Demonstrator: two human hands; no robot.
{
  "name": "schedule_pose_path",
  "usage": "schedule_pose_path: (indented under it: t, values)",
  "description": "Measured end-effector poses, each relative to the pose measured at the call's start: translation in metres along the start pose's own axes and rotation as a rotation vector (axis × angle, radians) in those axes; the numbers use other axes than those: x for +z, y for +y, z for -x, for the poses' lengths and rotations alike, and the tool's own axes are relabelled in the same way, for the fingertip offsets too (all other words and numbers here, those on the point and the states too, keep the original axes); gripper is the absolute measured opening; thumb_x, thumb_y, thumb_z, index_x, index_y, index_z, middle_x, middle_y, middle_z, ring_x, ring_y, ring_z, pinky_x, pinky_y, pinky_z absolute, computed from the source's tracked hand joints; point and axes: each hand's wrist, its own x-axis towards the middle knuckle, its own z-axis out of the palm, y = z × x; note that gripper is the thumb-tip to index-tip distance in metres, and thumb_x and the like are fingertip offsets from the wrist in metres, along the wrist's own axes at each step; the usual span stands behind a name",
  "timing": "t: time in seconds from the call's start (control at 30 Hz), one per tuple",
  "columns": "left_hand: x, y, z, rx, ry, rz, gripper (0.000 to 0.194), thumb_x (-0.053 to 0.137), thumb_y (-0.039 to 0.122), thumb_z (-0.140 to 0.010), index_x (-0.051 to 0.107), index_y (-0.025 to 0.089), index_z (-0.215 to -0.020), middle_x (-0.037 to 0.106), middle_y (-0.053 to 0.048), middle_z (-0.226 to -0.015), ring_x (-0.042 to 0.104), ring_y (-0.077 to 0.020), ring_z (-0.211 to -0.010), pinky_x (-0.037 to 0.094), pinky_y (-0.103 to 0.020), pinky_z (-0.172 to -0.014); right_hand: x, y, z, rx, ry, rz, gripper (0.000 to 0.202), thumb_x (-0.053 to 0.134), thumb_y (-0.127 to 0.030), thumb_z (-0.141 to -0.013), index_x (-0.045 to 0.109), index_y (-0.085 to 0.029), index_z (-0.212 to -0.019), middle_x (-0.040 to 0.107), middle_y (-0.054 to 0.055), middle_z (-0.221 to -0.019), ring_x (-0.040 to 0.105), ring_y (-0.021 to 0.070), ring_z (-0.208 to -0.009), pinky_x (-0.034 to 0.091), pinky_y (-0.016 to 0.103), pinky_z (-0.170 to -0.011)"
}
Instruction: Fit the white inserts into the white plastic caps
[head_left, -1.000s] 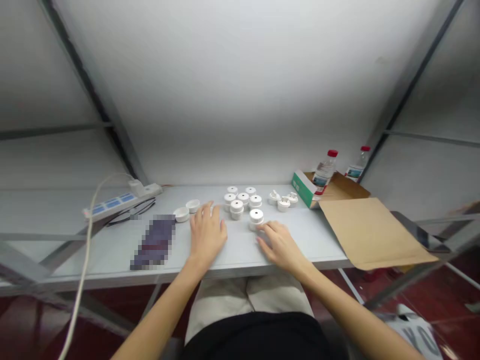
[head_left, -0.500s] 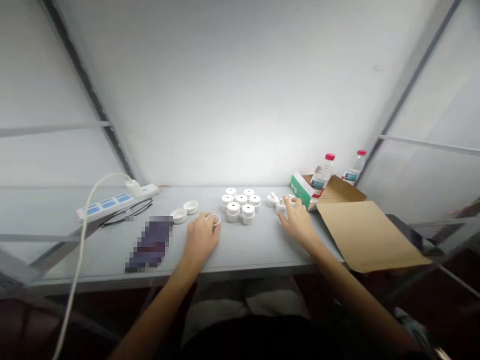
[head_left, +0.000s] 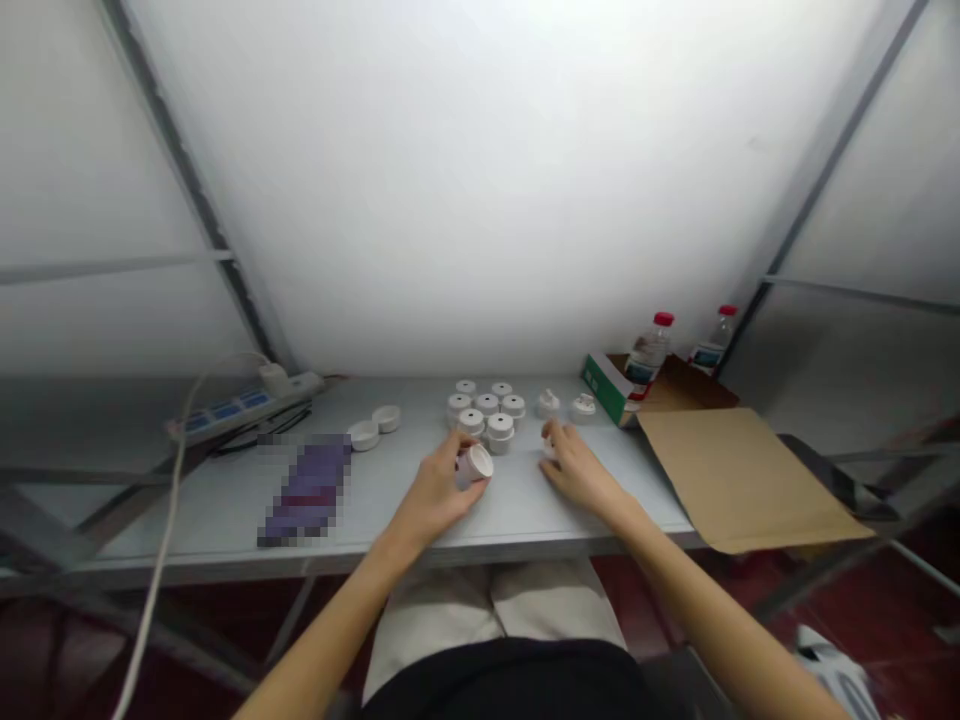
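Fingers of your left hand (head_left: 437,492) are wrapped round a small white cap (head_left: 475,464), its open side tilted up and to the right, lifted just clear of the grey table (head_left: 225,500) in front of the cluster of finished white pieces (head_left: 487,410). Keep that grip light and at the cap's rim, so the opening stays unobstructed and turned toward your other hand; a firmer squeeze would likely skew so small a part. Your right hand (head_left: 576,472) lies low over the table just right of the cap, fingers curled down around something small and white at their tips (head_left: 550,450); whether they actually pinch it, I cannot tell. Bring the two parts together close above the table rather than high up, I'd judge, so a slip costs little. Both forearms run in from the near edge and converge, wrists low, left palm turned inward, right palm facing down. Two loose inserts (head_left: 566,405) sit beyond your right hand, and two empty caps (head_left: 375,427) well to the left
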Motion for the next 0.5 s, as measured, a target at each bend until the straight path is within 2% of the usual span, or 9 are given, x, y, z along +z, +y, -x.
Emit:
schedule_pose_path:
  t: [0.1,0.17,0.23,0.3,0.33,0.4,0.5]
  values:
    - [0.005,0.005,0.001,0.005,-0.025,0.027,0.039,0.074,0.027,-0.083,0.061,0.023,-0.120,0.072,-0.007,-0.116,0.069,-0.0268,-0.107,0.056,-0.040,-0.093,0.002,-0.003,0.007,-0.041,-0.019,-0.029,0.047,0.050,-0.001,-0.086,0.052,-0.019,-0.129,0.055,0.012,-0.111,0.061,0.0253,-0.100,0.052,0.039,-0.093]
    - [0.007,0.007,0.002,0.051,-0.038,0.040,0.042,0.074,0.025,-0.085,0.063,0.022,-0.126,0.071,-0.009,-0.124,0.068,-0.0281,-0.115,0.055,-0.042,-0.100,-0.001,-0.008,0.008,-0.051,-0.027,-0.107,0.055,0.052,0.000,-0.085,0.048,-0.021,-0.136,0.057,0.011,-0.109,0.062,0.0248,-0.098,0.052,0.040,-0.092]
    - [0.006,0.007,0.003,0.126,-0.049,0.043,0.045,0.071,0.023,-0.088,0.062,0.023,-0.133,0.068,-0.011,-0.131,0.064,-0.0292,-0.124,0.051,-0.044,-0.108,-0.004,-0.015,0.007,-0.053,-0.008,-0.244,0.062,0.066,-0.010,-0.085,0.041,-0.023,-0.141,0.061,0.008,-0.107,0.064,0.0248,-0.095,0.054,0.039,-0.088]
    - [0.005,0.007,0.004,0.179,-0.061,0.039,0.048,0.068,0.023,-0.091,0.059,0.024,-0.138,0.066,-0.012,-0.136,0.061,-0.0298,-0.129,0.048,-0.046,-0.112,-0.006,-0.025,0.004,-0.042,0.038,-0.388,0.071,0.082,-0.026,-0.079,0.042,-0.023,-0.137,0.066,0.006,-0.102,0.066,0.0248,-0.089,0.054,0.037,-0.081]
    - [0.004,0.006,0.004,0.188,-0.058,0.038,0.050,0.068,0.023,-0.091,0.057,0.023,-0.140,0.065,-0.012,-0.137,0.061,-0.0299,-0.130,0.048,-0.047,-0.113,-0.006,-0.030,0.004,-0.044,0.056,-0.448,0.070,0.087,-0.033,-0.076,0.046,-0.023,-0.132,0.068,0.005,-0.101,0.066,0.0246,-0.087,0.054,0.036,-0.079]
    - [0.004,0.004,0.005,0.171,-0.041,0.045,0.052,0.069,0.023,-0.091,0.054,0.023,-0.141,0.064,-0.012,-0.137,0.061,-0.0294,-0.129,0.048,-0.047,-0.112,-0.003,-0.039,0.003,-0.070,0.070,-0.549,0.055,0.088,-0.041,-0.076,0.056,-0.023,-0.117,0.070,0.006,-0.102,0.067,0.0245,-0.089,0.053,0.035,-0.076]
    - [0.005,0.001,0.005,0.124,-0.024,0.087,0.047,0.073,0.027,-0.089,0.057,0.022,-0.132,0.069,-0.009,-0.126,0.068,-0.0267,-0.114,0.055,-0.042,-0.101,0.004,-0.048,0.005,-0.059,0.044,-0.727,0.034,0.076,-0.044,-0.089,0.062,-0.023,-0.111,0.071,0.006,-0.106,0.069,0.0224,-0.088,0.053,0.033,-0.073]
